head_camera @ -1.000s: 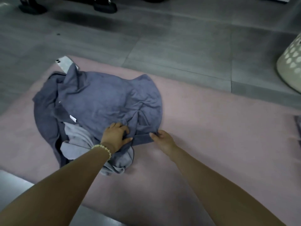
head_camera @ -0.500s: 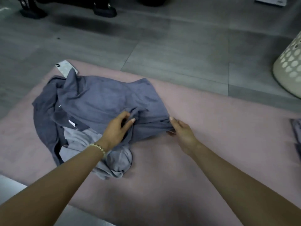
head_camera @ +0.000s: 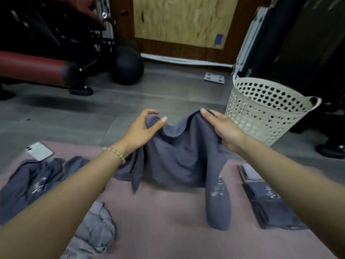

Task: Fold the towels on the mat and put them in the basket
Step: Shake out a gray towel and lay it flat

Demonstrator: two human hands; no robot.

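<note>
A dark blue-grey towel [head_camera: 173, 157] hangs in the air above the pink mat [head_camera: 168, 217], its lower end trailing onto the mat. My left hand [head_camera: 143, 128] pinches its top edge on the left and my right hand [head_camera: 222, 128] grips the top edge on the right. More dark towels [head_camera: 31, 182] lie crumpled at the mat's left, and a light grey towel [head_camera: 93, 230] lies bunched near the front. A stack of folded towels [head_camera: 268, 202] sits at the right. The white perforated basket [head_camera: 265, 109] stands on the floor beyond the mat, just past my right hand.
A white phone [head_camera: 39, 151] lies at the mat's far left corner. On the grey floor behind stand a red padded bench [head_camera: 33, 69] and a black ball [head_camera: 127, 65]. A wooden panel [head_camera: 179, 21] lines the back wall. A small metal plate [head_camera: 213, 77] lies on the floor.
Both hands have lifted the dark towel off the pile and raised it high over the mat's middle. The view has tilted up, bringing the whole basket and the back wall into sight.
</note>
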